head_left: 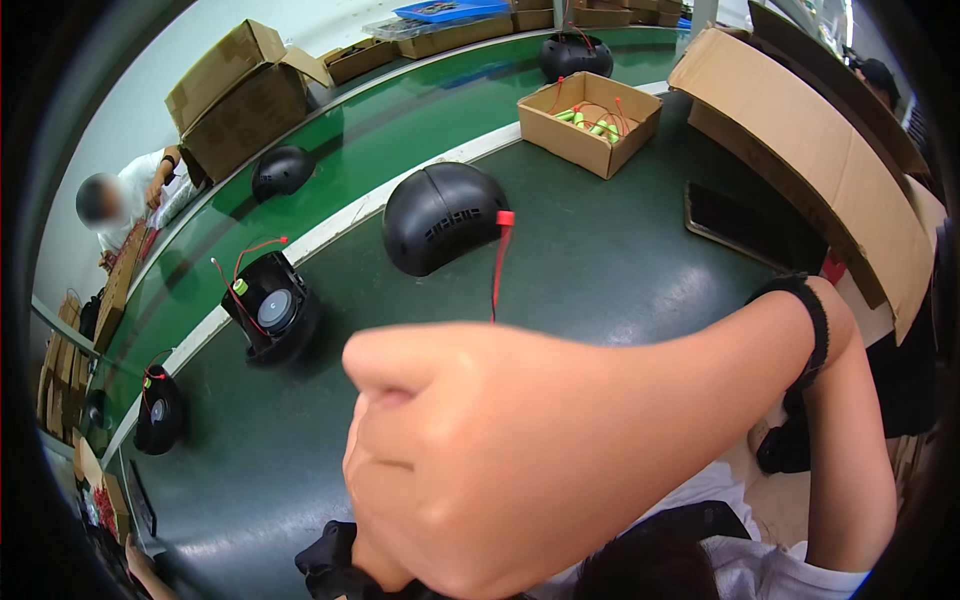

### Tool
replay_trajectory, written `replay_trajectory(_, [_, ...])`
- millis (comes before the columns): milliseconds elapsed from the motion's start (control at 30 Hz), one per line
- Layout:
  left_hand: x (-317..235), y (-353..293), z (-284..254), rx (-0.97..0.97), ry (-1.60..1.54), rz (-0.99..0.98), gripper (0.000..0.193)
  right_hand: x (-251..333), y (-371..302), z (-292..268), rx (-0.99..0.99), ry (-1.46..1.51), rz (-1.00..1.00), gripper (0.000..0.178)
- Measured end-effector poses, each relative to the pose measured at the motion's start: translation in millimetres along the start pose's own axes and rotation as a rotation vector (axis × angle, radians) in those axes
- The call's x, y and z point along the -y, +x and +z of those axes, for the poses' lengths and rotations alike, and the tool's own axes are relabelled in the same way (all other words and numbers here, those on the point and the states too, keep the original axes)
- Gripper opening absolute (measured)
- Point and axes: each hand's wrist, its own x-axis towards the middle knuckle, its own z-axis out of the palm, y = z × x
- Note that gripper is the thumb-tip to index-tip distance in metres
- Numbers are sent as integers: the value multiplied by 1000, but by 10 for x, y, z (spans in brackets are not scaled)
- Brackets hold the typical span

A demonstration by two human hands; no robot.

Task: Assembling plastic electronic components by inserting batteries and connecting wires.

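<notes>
My right hand (440, 450) is closed in a fist in the middle foreground. Whatever its fingers grip is hidden behind the back of the hand. A thin red and black wire with a red connector (505, 219) rises from behind the knuckles. Of my left hand (377, 570), only a strip of skin shows under the right; its fingers are hidden. Beside it is a black object (328, 562) whose kind I cannot make out. Beyond the fist sits a rounded black plastic shell (445, 218). To its left, an open black shell (275, 310) shows a round silver speaker and red wires.
Another open black shell (158, 412) stands at far left. A cardboard box (565, 140) holds green batteries with red wires. A dark flat phone-like slab (745, 228) lies near large cardboard (800, 130). More shells sit on the green conveyor (390, 110). A co-worker in white (140, 190) is beyond.
</notes>
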Motion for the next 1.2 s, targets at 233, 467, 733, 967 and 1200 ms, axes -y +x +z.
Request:
replay_trajectory(233, [-19,-76,-1,58,10,-9,40,-260,-52,-255,-127,336,213,26])
replay_trajectory(467, [-23,-32,-64,154,126,61,47,-370,-588,-272,601,-184,290,11])
replay_trajectory(733, [-85,-33,-40,103,103,-64,52,-147,-518,-233,95,-326,3,13])
replay_trajectory(967, [-76,-68,-83,211,68,-132,40,-191,-406,-131,41,-265,-22,24])
replay_trajectory(1200, [-110,-32,-24,102,87,-59,49,-336,-421,0,-359,460,308,36])
